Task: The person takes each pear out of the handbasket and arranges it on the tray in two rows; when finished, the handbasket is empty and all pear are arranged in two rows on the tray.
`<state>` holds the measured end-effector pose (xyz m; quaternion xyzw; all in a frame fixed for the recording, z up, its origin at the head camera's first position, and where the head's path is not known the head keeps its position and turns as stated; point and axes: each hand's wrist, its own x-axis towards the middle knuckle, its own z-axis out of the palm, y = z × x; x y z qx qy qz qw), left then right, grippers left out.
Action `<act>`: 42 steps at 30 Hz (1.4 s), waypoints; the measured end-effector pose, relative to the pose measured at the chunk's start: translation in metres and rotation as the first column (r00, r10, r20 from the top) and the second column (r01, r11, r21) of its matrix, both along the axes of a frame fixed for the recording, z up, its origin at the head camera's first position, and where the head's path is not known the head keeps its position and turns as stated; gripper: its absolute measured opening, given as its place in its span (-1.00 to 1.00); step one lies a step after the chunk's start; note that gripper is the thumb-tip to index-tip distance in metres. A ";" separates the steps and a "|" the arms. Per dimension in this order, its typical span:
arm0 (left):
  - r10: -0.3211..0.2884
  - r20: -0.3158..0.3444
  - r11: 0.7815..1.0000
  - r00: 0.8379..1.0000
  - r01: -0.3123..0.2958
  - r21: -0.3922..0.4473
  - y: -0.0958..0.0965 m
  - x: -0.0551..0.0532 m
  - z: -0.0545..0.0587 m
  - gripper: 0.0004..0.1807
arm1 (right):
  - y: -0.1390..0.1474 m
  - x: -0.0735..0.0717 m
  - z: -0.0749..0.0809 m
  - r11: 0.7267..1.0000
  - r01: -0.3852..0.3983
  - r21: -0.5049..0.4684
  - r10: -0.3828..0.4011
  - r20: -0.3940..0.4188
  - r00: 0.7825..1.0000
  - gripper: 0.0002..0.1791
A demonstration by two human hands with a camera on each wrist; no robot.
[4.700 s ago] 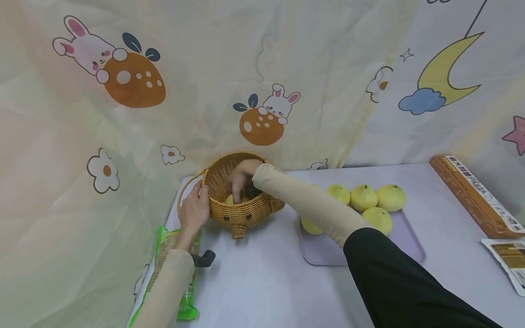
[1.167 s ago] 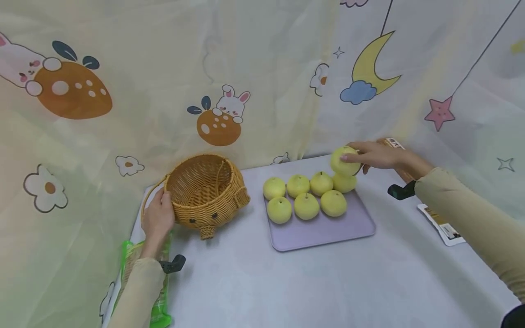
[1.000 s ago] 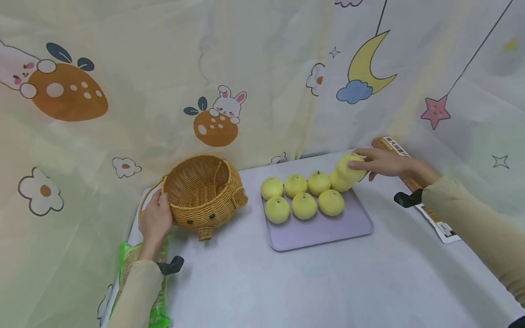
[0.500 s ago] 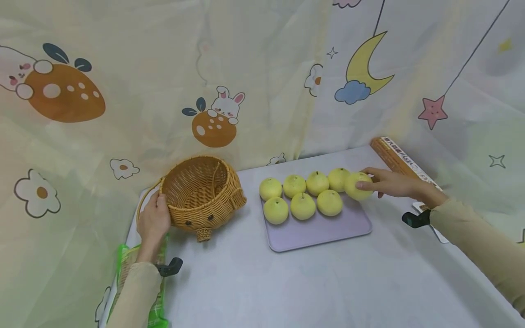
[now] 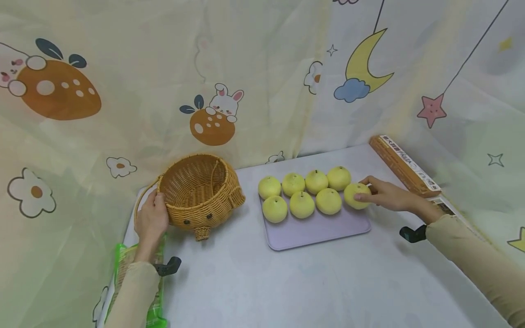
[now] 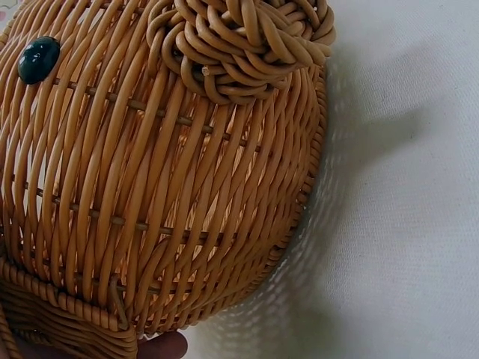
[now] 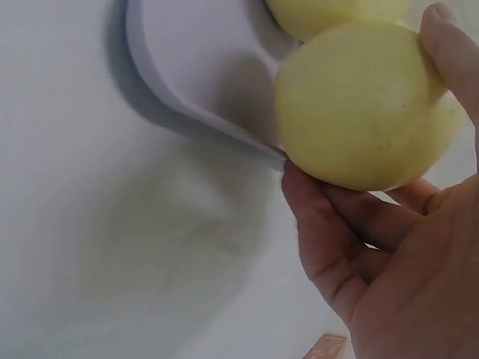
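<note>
My left hand (image 5: 151, 218) grips the left rim of a wicker basket (image 5: 205, 210) with an animal face, which stands tilted so its woven inside shows. In the left wrist view the basket's side (image 6: 187, 194) fills most of the picture, with one fingertip below it. At the right edge of a lilac tray (image 5: 316, 234), my right hand (image 5: 387, 193) holds a round yellow pear (image 5: 356, 196) between thumb and fingers. The right wrist view shows this pear (image 7: 367, 105) at the tray's rim; whether it rests on the tray I cannot tell. Several similar pears (image 5: 302, 205) sit there in two rows.
A brown pasta box (image 5: 404, 166) lies at the back right, with a white and brown packet (image 5: 445, 206) partly behind my right wrist. A green-edged bag (image 5: 156, 296) lies under my left forearm. A printed cloth (image 5: 262, 68) hangs behind the table.
My right hand has left the basket and moved to the tray's right side. Over the last second it has lowered a pear toward the end of the front row. My left hand stays on the basket.
</note>
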<state>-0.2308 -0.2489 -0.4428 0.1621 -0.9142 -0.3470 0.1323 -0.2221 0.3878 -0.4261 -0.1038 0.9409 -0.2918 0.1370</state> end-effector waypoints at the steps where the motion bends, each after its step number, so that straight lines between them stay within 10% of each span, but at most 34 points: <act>1: 0.001 0.000 1.000 1.000 -0.001 0.004 0.000 0.000 0.000 -0.24 | 0.000 0.001 -0.001 1.000 0.005 0.004 -0.005 -0.008 1.000 -0.36; 16: 0.009 -0.003 1.000 1.000 -0.009 0.020 -0.003 0.006 0.001 -0.24 | -0.012 0.006 -0.022 0.996 -0.010 -0.090 -0.002 -0.125 0.992 -0.43; 29: -0.005 -0.019 1.000 1.000 0.005 0.012 -0.004 0.006 0.000 -0.25 | -0.009 0.004 -0.035 0.986 0.092 -0.135 -0.100 -0.051 0.994 -0.19; 42: 0.017 -0.008 0.999 1.000 -0.017 -0.029 -0.001 0.012 -0.002 -0.22 | -0.001 0.010 -0.042 0.988 0.032 -0.152 -0.045 -0.086 0.995 -0.21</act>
